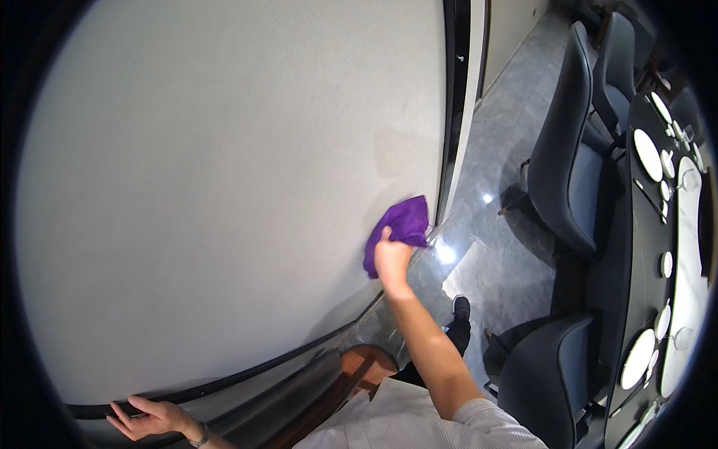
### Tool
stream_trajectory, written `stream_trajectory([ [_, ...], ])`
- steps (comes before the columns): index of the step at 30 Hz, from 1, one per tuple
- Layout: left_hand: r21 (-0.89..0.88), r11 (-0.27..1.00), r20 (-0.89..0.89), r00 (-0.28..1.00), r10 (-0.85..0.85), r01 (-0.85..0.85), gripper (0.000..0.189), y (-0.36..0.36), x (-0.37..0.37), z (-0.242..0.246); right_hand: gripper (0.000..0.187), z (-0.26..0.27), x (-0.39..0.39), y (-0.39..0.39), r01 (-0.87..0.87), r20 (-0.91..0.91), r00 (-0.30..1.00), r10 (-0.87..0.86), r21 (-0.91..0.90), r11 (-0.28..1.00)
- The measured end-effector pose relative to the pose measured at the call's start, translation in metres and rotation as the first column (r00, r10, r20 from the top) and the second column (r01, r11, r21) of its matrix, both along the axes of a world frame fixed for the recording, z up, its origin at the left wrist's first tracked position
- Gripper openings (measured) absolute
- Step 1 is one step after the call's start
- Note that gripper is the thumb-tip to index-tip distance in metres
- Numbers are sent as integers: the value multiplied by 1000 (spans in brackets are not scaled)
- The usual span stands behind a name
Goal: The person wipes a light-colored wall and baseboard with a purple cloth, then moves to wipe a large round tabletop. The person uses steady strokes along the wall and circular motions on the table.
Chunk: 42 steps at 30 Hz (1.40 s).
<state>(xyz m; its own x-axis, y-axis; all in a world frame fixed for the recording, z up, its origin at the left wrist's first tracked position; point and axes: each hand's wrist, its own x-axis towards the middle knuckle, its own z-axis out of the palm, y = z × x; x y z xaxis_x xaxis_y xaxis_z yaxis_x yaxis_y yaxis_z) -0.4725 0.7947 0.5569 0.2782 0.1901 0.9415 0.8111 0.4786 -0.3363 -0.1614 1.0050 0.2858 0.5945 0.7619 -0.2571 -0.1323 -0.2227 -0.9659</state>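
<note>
A purple cloth (405, 220) is bunched in my right hand (391, 259), its thumb pressed over the fabric. The cloth lies against the lower right part of a large pale textured panel (224, 185), near the panel's dark edge trim (450, 101). At the lower left, my left hand (154, 418) has its fingers spread and holds nothing. Those fingers overlap the black trim (235, 380) along the panel's other edge; whether they touch it I cannot tell. A metal wristband (201, 436) circles my left wrist. Faint darker patches (396, 152) show on the panel above the cloth.
Dark upholstered chairs (566, 151) stand on the right beside a black table (645, 224) set with white plates (648, 155), small dishes and glasses (682, 338). Below me is a round-ended brown wooden piece (367, 359). Grey polished floor (505, 112) runs between panel and chairs.
</note>
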Motion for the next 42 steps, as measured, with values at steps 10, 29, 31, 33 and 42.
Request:
stream_trajectory([
  [10, 35, 997, -3, 998, -64, 65, 39, 5, 9, -1, 29, -2, -7, -1, -133, -76, 990, 119, -216, 967],
  [29, 45, 994, 46, 994, -100, 98, 35, 6, 11, -3, 40, -20, 7, -4, -90, -156, 985, 78, -74, 993],
  [31, 38, 997, 34, 997, -73, 71, 35, 5, 11, -3, 40, -20, 8, 1, -35, -246, 968, 48, 55, 998],
  [33, 40, 998, 23, 998, -58, 57, 35, 4, 10, -3, 39, -18, 8, 2, -8, -214, 975, 52, 201, 980],
  [42, 37, 998, 7, 999, -44, 44, 35, 4, 8, -2, 32, -15, 5, -7, -78, -74, 994, 80, 32, 996],
])
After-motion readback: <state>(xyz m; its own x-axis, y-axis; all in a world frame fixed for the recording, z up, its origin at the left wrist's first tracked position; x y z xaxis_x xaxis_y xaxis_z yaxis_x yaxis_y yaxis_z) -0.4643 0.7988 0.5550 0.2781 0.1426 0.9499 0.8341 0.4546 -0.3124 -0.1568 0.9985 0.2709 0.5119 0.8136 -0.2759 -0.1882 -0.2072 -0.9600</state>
